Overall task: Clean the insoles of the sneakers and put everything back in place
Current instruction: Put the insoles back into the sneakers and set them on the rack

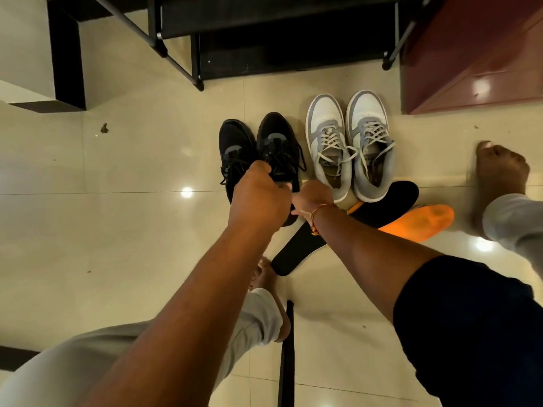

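Two pairs of sneakers stand on the tiled floor: a black pair, with its left shoe [235, 148] and right shoe [279, 142], and a grey-and-white pair [349, 142] beside it. My left hand [258, 198] grips the right black sneaker at its tongue and collar. My right hand [311, 198] reaches into that shoe's opening, its fingers hidden inside. Loose insoles lie on the floor. One black insole [296, 254] sits under my right forearm. Another black insole [393, 198] and an orange insole [420, 221] lie behind the grey pair's heels.
A black metal shoe rack [264, 39] stands just beyond the shoes. A dark red wooden cabinet [476, 54] is at the right. My bare feet [499, 177] rest on the floor near the insoles. A dark strip [286, 348] runs along the tiles below.
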`<move>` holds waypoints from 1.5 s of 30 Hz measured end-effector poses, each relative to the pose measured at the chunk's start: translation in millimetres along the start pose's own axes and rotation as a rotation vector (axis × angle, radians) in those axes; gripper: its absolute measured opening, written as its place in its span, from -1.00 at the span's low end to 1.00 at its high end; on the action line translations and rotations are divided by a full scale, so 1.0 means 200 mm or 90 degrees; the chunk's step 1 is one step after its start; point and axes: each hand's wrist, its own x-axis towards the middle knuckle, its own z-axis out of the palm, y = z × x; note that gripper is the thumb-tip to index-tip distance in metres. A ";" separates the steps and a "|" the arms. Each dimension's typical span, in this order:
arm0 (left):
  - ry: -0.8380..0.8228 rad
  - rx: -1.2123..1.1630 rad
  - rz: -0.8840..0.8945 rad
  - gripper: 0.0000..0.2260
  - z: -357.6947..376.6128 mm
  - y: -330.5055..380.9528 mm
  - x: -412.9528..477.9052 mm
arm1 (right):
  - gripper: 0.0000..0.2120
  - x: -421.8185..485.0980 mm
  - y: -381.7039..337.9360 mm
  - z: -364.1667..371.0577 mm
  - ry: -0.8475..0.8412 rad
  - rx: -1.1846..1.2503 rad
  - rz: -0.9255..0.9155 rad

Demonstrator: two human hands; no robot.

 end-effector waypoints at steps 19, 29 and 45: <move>0.171 -0.001 0.206 -0.79 -0.18 0.24 -0.43 | -0.89 -1.29 0.10 -0.76 0.246 0.110 -0.268; 0.247 -0.009 0.258 -0.73 -0.09 0.28 -0.49 | -0.59 -1.05 0.03 -0.81 0.382 0.186 -0.420; 0.259 -0.070 0.278 -0.72 -0.09 0.35 -0.37 | -0.66 -1.01 -0.02 -0.91 0.355 0.365 -0.515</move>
